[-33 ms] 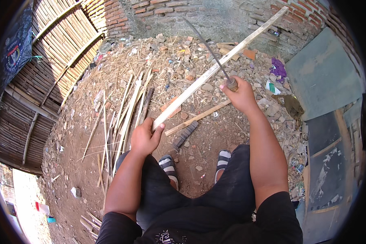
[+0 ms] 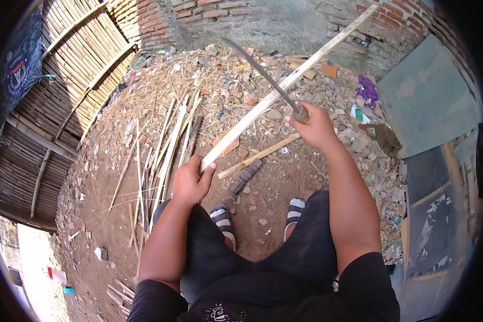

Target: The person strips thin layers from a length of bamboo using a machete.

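Note:
My left hand is closed around the near end of a long, pale wooden strip. The strip slants up and away to the right, its far end in front of the brick wall. In my right hand is a machete, gripped by its short wooden handle. Its dark, slightly curved blade points away and to the left, crossing over the strip in the picture. Whether blade and strip touch, I cannot tell.
Several thin strips lie piled on the ground at left. Before my sandalled feet are a short wooden piece and a dark notched block. Rubble covers the far ground below a brick wall. Grey panels lean at right.
My right hand has moved slightly left, and the machete's blade has swung left and lower in the picture. The strip's far end has shifted slightly up and left; my left hand is nearly still.

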Motion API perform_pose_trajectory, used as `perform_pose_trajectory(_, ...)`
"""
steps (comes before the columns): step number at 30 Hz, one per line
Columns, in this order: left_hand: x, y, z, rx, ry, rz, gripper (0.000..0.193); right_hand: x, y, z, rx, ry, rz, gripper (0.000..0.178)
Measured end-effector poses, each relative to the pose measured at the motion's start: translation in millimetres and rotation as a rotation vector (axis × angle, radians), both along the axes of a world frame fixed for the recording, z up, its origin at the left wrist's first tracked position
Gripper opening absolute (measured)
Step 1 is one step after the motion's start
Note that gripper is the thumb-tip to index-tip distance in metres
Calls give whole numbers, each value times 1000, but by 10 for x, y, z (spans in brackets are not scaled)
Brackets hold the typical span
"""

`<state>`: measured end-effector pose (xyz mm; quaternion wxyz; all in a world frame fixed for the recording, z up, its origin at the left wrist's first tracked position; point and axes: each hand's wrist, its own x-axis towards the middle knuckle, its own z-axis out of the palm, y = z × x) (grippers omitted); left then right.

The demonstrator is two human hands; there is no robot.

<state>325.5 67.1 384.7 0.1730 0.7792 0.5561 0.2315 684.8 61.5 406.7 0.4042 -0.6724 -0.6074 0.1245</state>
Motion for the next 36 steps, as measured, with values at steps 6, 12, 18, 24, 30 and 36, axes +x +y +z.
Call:
perform_pose_trajectory(6, -55, 33, -27, 47, -14, 13, 45, -364, -118, 120, -147, -446, 304, 35)
perform_pose_trajectory(12, -43, 11, 66, 69, 38, 24, 45, 117, -64, 77, -26, -109, -132, 40)
perform_pose_trajectory(18, -6, 28, 6, 73, -4, -13, 46, 297, -36, 8, 79, 133, -242, 42)
perform_pose_trajectory(24, -22, -1, 0, 15, -43, 19, 45, -363, -149, 248, -55, -209, 124, 32)
perform_pose_trajectory(30, -58, 76, -36, 98, -14, 21, 44, -769, -209, 147, -80, -544, 304, 21)
perform_pose_trajectory(36, -59, 44, 17, 14, -15, 52, 44, -184, -64, 101, -14, -235, -87, 37)
